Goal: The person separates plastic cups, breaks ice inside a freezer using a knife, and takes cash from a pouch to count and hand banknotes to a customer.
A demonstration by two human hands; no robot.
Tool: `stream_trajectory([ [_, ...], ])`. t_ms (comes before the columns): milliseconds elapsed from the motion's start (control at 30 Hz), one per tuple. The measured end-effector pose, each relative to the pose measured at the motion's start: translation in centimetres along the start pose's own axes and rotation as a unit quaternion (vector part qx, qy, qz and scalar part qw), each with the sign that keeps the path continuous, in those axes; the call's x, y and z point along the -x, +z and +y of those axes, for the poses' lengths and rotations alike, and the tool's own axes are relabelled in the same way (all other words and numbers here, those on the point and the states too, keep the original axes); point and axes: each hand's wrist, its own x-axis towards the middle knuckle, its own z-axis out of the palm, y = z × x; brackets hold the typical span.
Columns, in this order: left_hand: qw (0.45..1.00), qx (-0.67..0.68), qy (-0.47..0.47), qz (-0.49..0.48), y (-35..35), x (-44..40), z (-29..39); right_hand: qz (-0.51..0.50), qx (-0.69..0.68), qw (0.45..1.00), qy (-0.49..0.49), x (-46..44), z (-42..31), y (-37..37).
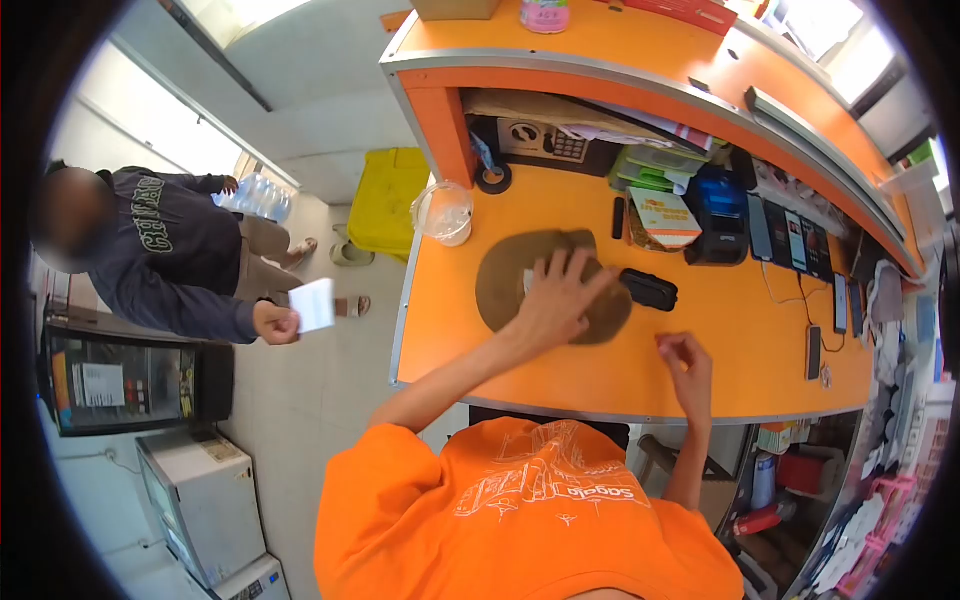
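Observation:
A brown cap (505, 275) lies on the orange counter (440, 340). My left hand (560, 300) rests on top of it, fingers spread, with a small pale patch showing beside them. Just right of the cap is a black case (649, 289). Over the counter's right part, near its front edge, my right hand (686, 362) is raised with its fingers bent together; a small reddish bit shows at the fingertips, too small to name.
On the left a person (160, 240) holds out a white paper (312, 305). A clear plastic tub (444, 214), black tape roll (493, 180), black printer (718, 215) and several phones (796, 242) stand or lie on the counter. Behind it is a yellow bin (385, 200).

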Motion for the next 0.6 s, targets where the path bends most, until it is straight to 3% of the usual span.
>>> stream_trajectory([
  [133, 0.998, 0.016, 0.009, -0.059, 2.2, 2.3, 2.0, 0.014, -0.019, 0.997, -0.067, -7.5, -4.3, 1.9],
  [200, 0.998, 0.03, 0.0, -0.051, 2.8, 2.5, 2.5, -0.01, 0.111, 0.982, -0.151, -11.7, -7.0, 4.7],
  [267, 0.999, 0.03, -0.014, -0.004, 2.7, 3.0, 2.9, 0.033, 0.268, 0.93, -0.248, -15.6, -8.4, 9.3],
  [333, 0.998, 0.043, -0.029, 0.029, 2.3, 4.0, 3.1, 0.01, 0.29, 0.919, -0.268, -18.5, -10.3, 14.0],
  [433, 0.994, 0.082, -0.059, 0.049, 1.6, 7.4, 3.5, 0.043, 0.408, 0.883, -0.227, -24.1, -8.4, 19.6],
  [600, 0.969, 0.179, -0.143, 0.089, 1.7, 14.7, 2.2, 0.101, 0.346, 0.922, -0.141, -25.9, -8.3, 22.8],
])
